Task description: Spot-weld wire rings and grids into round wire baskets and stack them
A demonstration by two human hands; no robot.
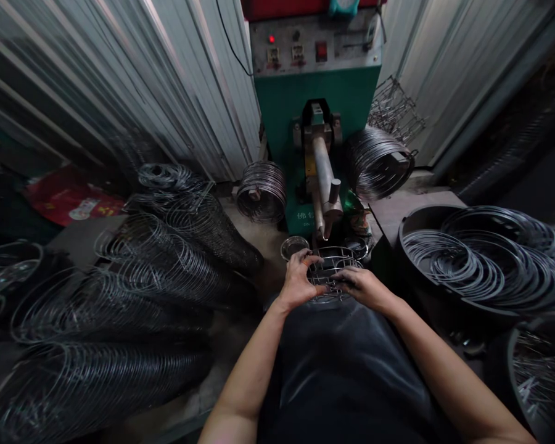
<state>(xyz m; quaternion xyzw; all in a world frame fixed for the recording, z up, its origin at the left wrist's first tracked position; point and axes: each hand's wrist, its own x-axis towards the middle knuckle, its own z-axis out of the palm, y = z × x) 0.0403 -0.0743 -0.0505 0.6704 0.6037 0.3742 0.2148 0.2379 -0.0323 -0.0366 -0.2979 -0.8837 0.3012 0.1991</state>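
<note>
A round wire basket (335, 254) of thin metal rods is held just above my dark apron (342, 364). My left hand (301, 279) grips its left side, thumb and fingers curved around the wires. From the right, my right hand (358, 285) has its fingers pressed to the basket's wires near the middle. Both sets of fingertips are darkened. Directly beyond the basket is the metal arm (324, 176) of a green machine (282, 102), its tip close to the far rim. Whether tip and rim touch, I cannot tell.
Stacked wire rings (120, 364) fill the left side. Wire coils (261, 194) flank the machine. On the right, a black tub (409, 246) holds loose wire rings, and a second tub (513, 370) holds short metal rods. Corrugated metal walls (176, 74) stand behind.
</note>
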